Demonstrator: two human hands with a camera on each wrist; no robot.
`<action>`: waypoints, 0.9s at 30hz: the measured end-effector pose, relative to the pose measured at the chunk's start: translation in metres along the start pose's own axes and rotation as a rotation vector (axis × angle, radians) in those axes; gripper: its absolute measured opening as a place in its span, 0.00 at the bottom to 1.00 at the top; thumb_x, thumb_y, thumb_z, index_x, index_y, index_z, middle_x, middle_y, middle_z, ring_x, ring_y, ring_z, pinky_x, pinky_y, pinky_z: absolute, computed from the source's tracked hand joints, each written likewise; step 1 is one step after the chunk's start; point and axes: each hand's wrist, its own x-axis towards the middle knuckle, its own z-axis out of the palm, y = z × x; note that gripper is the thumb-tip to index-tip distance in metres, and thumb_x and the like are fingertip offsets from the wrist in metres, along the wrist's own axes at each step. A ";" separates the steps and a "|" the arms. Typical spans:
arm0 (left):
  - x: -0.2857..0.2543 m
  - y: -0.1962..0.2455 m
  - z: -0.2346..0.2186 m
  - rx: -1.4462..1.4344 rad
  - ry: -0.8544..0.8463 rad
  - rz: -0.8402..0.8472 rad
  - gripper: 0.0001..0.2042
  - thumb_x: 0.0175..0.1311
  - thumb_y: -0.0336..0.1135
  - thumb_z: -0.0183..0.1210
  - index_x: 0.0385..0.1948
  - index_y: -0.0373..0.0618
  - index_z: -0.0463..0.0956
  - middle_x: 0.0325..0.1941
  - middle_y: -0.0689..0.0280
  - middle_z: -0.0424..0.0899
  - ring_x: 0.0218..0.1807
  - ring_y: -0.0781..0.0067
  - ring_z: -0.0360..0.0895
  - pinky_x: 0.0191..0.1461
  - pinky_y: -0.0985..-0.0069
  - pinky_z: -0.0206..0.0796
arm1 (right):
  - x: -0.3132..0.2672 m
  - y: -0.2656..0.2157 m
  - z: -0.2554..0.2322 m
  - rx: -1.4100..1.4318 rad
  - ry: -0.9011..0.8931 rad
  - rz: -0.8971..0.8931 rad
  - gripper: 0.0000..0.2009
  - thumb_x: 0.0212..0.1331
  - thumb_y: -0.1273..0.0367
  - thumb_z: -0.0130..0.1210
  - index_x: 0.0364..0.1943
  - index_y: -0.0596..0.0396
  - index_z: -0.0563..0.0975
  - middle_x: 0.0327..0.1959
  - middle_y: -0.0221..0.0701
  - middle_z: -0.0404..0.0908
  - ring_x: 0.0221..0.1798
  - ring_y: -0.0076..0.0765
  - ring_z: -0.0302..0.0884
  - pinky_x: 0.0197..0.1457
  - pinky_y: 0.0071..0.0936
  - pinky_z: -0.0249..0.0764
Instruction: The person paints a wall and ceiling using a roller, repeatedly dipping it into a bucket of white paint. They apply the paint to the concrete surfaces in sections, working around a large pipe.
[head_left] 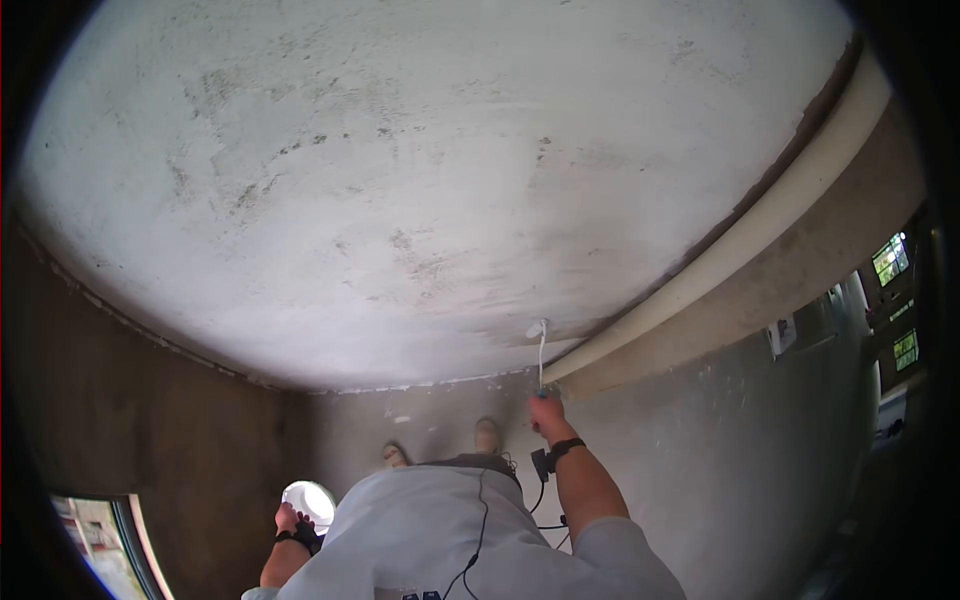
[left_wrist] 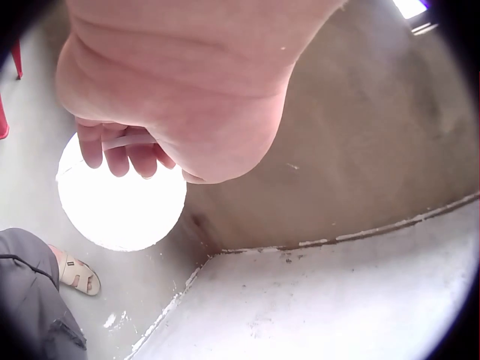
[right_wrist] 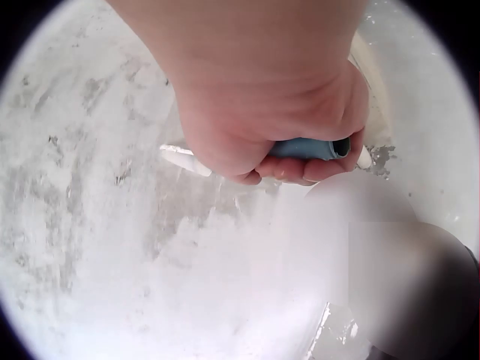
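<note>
My right hand [head_left: 549, 415] grips the blue handle [right_wrist: 309, 148] of a tool whose thin white shaft [head_left: 542, 355] leads up to a whitish head [head_left: 538, 328] at the wall's lower right part. In the right wrist view part of a white piece [right_wrist: 186, 160] shows beside the hand, against the patchy white wall [right_wrist: 82, 225]. My left hand [head_left: 288, 518], low at the left, has its fingers [left_wrist: 127, 156] curled round the thin handle [left_wrist: 129, 140] of a round white bucket [left_wrist: 120, 202]. What the bucket holds is too bright to tell.
A pale rounded ledge [head_left: 700, 250] runs along the white wall's right edge. Brown wall [head_left: 150, 420] stands at the left, with a window [head_left: 105, 545] low down. Sandaled feet [head_left: 487, 436] are on the grey floor [head_left: 680, 440]. Red legs [left_wrist: 4, 120] show in the left wrist view.
</note>
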 end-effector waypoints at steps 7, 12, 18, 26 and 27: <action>-0.020 0.016 0.040 -0.059 -0.002 0.157 0.07 0.58 0.42 0.48 0.29 0.52 0.63 0.23 0.67 0.64 0.22 0.70 0.64 0.25 0.66 0.57 | 0.048 0.008 -0.075 0.317 -0.042 0.075 0.12 0.56 0.64 0.54 0.21 0.57 0.73 0.12 0.35 0.70 0.12 0.36 0.67 0.15 0.36 0.62; -0.045 0.014 0.071 0.003 -0.037 0.189 0.07 0.58 0.42 0.48 0.28 0.52 0.63 0.21 0.68 0.63 0.20 0.70 0.63 0.24 0.67 0.56 | 0.073 0.012 -0.107 0.401 -0.006 0.105 0.12 0.58 0.64 0.54 0.22 0.57 0.73 0.12 0.35 0.70 0.12 0.36 0.67 0.14 0.36 0.62; -0.039 0.006 0.082 -0.004 -0.050 0.225 0.07 0.59 0.41 0.47 0.29 0.51 0.64 0.20 0.67 0.63 0.21 0.68 0.66 0.22 0.66 0.56 | 0.078 0.010 -0.119 0.356 -0.015 0.087 0.11 0.56 0.64 0.54 0.24 0.58 0.74 0.12 0.36 0.70 0.11 0.36 0.67 0.14 0.37 0.62; -0.042 -0.003 0.066 0.200 0.039 0.192 0.07 0.59 0.41 0.45 0.27 0.52 0.67 0.18 0.68 0.63 0.19 0.69 0.63 0.21 0.69 0.55 | 0.070 0.023 -0.088 0.300 0.017 0.016 0.11 0.53 0.64 0.56 0.27 0.59 0.74 0.13 0.37 0.72 0.12 0.38 0.68 0.14 0.37 0.63; -0.043 -0.003 0.065 0.200 0.037 0.191 0.07 0.59 0.41 0.45 0.27 0.52 0.67 0.18 0.68 0.63 0.19 0.69 0.63 0.21 0.69 0.55 | 0.065 0.022 -0.083 0.285 0.017 0.018 0.11 0.52 0.64 0.55 0.27 0.60 0.75 0.15 0.37 0.73 0.13 0.39 0.71 0.15 0.38 0.65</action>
